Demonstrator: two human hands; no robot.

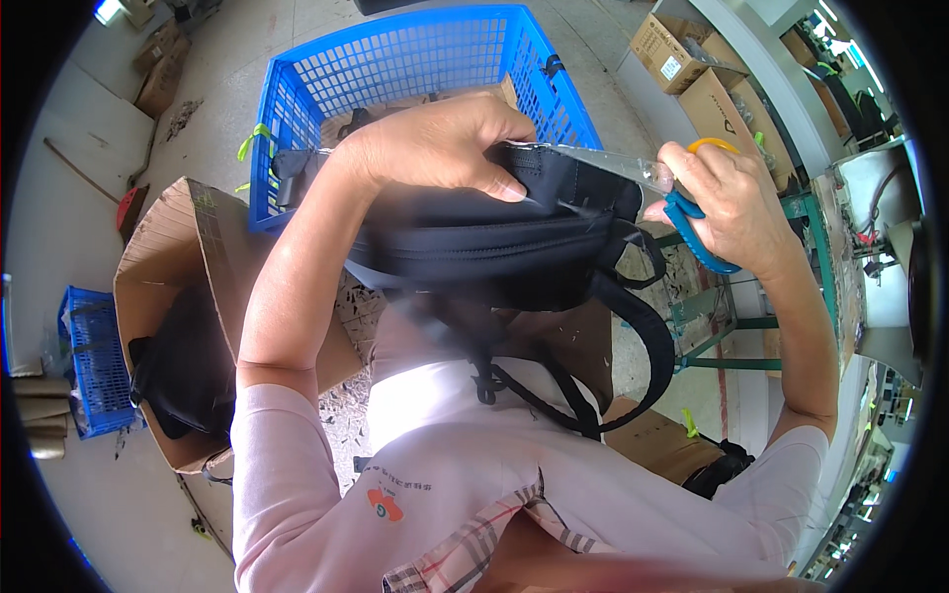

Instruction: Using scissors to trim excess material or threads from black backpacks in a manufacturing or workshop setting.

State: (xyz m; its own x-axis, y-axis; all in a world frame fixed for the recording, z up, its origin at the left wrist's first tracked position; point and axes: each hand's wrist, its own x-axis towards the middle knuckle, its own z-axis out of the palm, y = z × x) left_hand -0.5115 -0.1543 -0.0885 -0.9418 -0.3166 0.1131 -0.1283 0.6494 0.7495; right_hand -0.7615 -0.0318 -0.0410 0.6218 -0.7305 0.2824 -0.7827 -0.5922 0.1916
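A black backpack with a zipper and hanging straps lies across my lap. My left hand is closed on its far upper edge, thumb pressed on the near side. In my right hand is a pair of scissors with teal and orange handles, fingers through the loops. The scissor blades point left along the backpack's edge, near my left fingertips. Whether they touch the fabric I cannot tell. A loose strap curves down on the backpack's right side.
A blue plastic basket with cardboard inside stands just beyond the backpack. An open carton holding a black bag is at left, with a smaller blue basket behind it. Cartons and a green metal frame stand at right.
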